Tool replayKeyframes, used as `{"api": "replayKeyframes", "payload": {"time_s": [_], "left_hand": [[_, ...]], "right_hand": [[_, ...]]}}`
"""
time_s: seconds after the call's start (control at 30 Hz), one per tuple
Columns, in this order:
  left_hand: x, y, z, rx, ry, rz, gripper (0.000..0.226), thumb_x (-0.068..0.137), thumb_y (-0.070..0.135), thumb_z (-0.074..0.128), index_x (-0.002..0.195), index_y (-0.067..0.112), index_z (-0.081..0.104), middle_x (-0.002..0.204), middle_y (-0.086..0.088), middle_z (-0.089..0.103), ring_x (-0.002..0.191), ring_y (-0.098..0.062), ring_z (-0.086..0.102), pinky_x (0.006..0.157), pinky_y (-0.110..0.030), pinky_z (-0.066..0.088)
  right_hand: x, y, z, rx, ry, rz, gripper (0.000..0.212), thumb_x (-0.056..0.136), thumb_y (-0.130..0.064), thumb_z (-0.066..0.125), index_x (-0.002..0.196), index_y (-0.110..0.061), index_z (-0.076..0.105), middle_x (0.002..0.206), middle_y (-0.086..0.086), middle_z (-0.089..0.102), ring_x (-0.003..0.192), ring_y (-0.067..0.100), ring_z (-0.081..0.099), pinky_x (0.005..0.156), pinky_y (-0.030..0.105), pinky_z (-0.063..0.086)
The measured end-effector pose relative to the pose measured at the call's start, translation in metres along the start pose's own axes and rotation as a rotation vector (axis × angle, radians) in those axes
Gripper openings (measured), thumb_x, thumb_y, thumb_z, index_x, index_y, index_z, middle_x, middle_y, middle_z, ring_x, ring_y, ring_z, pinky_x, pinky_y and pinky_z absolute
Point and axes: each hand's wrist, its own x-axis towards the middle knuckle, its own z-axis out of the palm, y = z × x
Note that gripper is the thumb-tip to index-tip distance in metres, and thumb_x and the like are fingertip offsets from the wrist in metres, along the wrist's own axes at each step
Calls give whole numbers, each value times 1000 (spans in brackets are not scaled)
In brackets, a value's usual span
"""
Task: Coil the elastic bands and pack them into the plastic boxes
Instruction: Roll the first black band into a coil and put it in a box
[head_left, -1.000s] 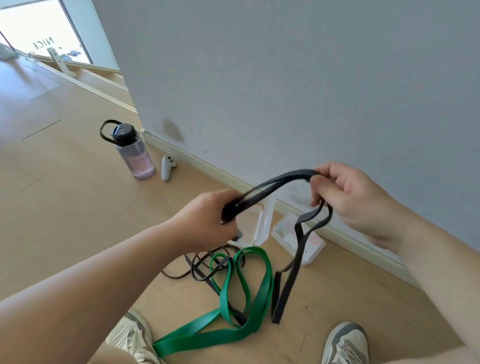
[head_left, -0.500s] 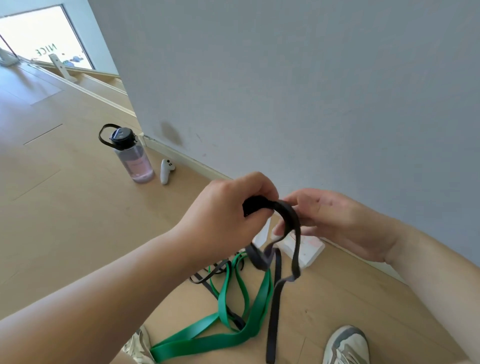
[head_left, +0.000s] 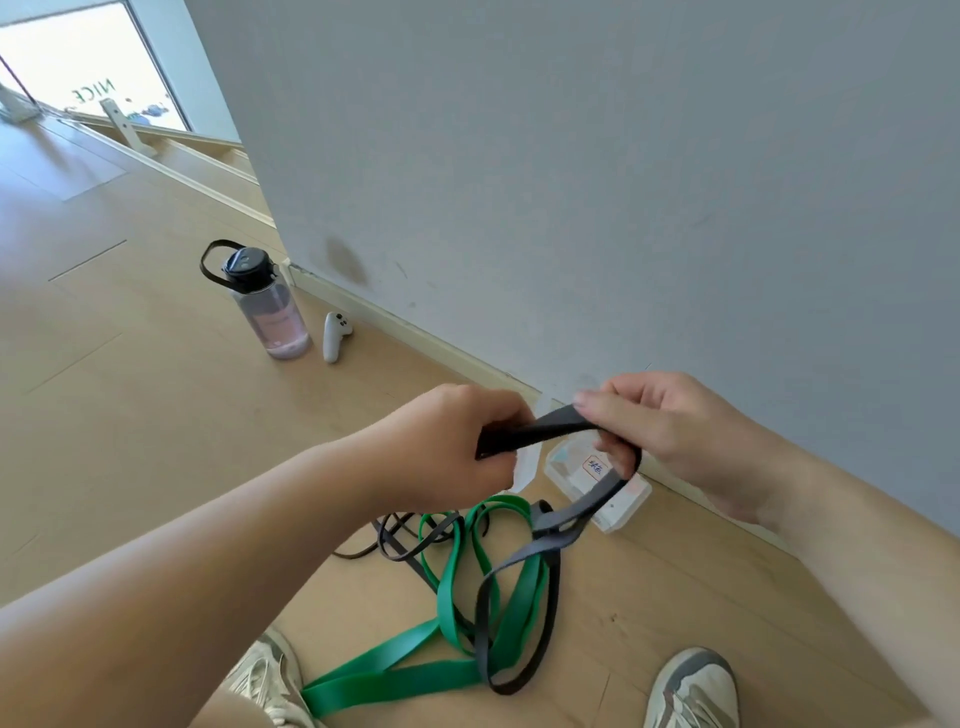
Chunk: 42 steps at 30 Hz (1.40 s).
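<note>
Head view. We are looking down on the floor (head_left: 130, 467) by a grey wall (head_left: 571, 182). The left hand (head_left: 457, 447) is clenching one end of a black elastic band (head_left: 540, 431); the right hand (head_left: 670, 426) is pinching the same band between thumb and fingers (head_left: 589, 402), a short stretch running taut between the two. From the right hand the band is dropping in a loose loop, its tail hanging down to the floor and crossing a green band (head_left: 452, 597) lying there. Thinner dark bands (head_left: 405, 540) are tangling beside the green one.

We are judging the step as coiling: the first turns being formed, most of the length not yet gathered. The next move, we think, is calling for the right hand to feed more slack round the left while the tail lifts clear of the green band, which it could snag.

A clear plastic box (head_left: 592, 488) is sitting against the baseboard (head_left: 415, 332) under the hands, lid apparently open and standing to its left; its inside is partly hidden. Open floor is spreading left; the wall is closing off the right. A water bottle (head_left: 267, 306) and white controller (head_left: 335, 338) are standing well apart. Two shoes (head_left: 691, 691) are bracketing the bands.
</note>
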Motion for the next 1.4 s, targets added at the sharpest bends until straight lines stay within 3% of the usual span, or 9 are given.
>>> {"api": "replayKeyframes", "payload": {"time_s": [0.1,0.33,0.47,0.57,0.83,0.97,1.03,1.23,1.4], "left_hand": [[1,-3,-5,163,26,-28,21,84,20,60,97,36,59,76,5,63,69,-13,58,63,-35,53],[4,-21,-18,229,227,-73,14,87,24,61,96,35,58,72,5,62,70,-19,59,65,-38,55],[1,-15,-10,136,227,12,19,89,23,61,103,35,66,74,7,65,70,-17,59,67,-39,55],[1,-13,-6,118,203,46,27,88,32,54,112,39,66,83,10,69,78,-16,63,71,-39,56],[-1,-11,-7,107,208,32,36,94,35,67,130,39,66,105,17,75,97,-10,67,86,-35,56],[-3,-22,-20,14,224,-27,5,90,33,76,94,30,74,77,8,69,72,-12,62,69,-35,53],[-5,-24,-24,-105,214,-75,11,82,35,83,85,31,73,83,7,72,80,-12,67,76,-39,58],[-12,-18,-27,-249,20,-16,21,94,19,72,110,31,73,111,16,75,108,1,68,96,-29,59],[-9,-18,-29,-206,232,-104,12,88,26,80,96,34,79,85,17,77,83,-2,72,79,-28,58]], "right_hand": [[3,5,-4,-113,22,19,56,84,-66,68,68,-14,55,61,4,50,66,22,49,85,49,53],[4,9,-27,-113,17,81,17,92,-40,70,89,-25,77,60,7,56,56,13,52,73,25,41],[5,15,-27,-110,-136,129,14,99,-27,64,100,-16,72,83,8,77,84,15,71,97,36,46],[6,11,-22,2,-253,95,35,93,-38,60,114,-10,66,98,13,77,100,23,72,111,48,41],[15,15,-2,-65,-200,-14,18,102,-23,60,95,-8,68,85,12,77,84,23,71,99,45,53],[20,26,-16,-169,-56,64,21,106,-25,54,95,-16,69,69,4,70,73,19,61,102,55,47],[22,32,-20,-200,0,104,22,106,-25,54,95,-20,71,64,3,64,69,18,57,95,51,50],[30,38,-22,-249,124,133,24,107,-27,51,92,-19,67,59,-4,59,62,14,51,74,36,44],[31,38,-17,-276,0,127,22,107,-33,51,97,-29,70,66,-2,62,69,16,55,79,42,49]]}}
